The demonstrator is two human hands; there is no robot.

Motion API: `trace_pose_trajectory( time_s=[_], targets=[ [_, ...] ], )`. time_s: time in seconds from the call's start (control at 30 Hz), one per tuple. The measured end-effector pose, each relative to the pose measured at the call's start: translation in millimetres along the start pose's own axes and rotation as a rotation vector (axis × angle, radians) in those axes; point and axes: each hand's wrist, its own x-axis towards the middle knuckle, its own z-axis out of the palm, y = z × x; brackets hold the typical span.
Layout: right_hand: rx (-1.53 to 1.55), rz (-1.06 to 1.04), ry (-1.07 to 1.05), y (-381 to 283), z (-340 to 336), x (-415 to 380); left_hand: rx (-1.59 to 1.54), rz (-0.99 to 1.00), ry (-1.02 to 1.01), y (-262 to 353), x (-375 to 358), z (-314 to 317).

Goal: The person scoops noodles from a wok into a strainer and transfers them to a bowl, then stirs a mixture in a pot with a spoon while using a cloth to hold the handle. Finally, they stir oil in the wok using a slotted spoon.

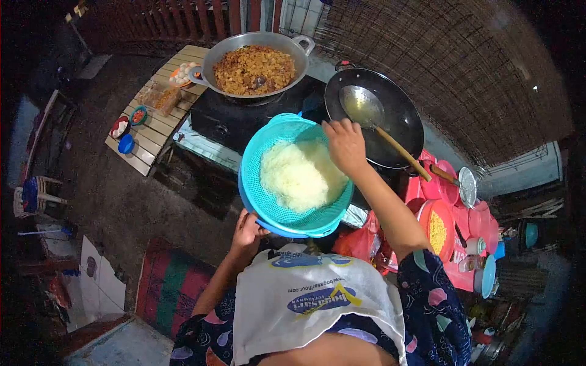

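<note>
A turquoise colander (251, 177) sits inside a blue basin (259, 223), tilted in front of my apron. In it lies a heap of pale, thin noodles (296, 177), probably rice vermicelli. My left hand (247, 233) grips the basin's near left edge from below. At the colander's far right rim, my right hand (347, 146) is closed with its fingers curled; the exact contact is partly hidden. Beyond my right hand, a black wok (397, 110) holds oil and a wooden-handled metal ladle (390, 139).
A large metal pan (213, 55) of brown food stands on the stove (220, 122). Left of it, a slatted table (140, 146) bears small bowls and a clear container (162, 100). Pink containers and a red bowl of yellow pieces (437, 232) crowd the right side.
</note>
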Motion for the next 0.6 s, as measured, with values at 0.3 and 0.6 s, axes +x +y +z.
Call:
trace_pose_trajectory(
  time_s=[0.3, 0.6],
  targets=[
    [0.323, 0.331, -0.360, 9.3, -7.0, 15.2, -0.202, -0.166, 0.093, 5.2, 4.8, 8.0],
    [0.580, 0.647, -0.312, -10.1, -22.6, -113.4, -0.261, -0.081, -0.153, -10.8, 14.8, -11.2]
  ],
)
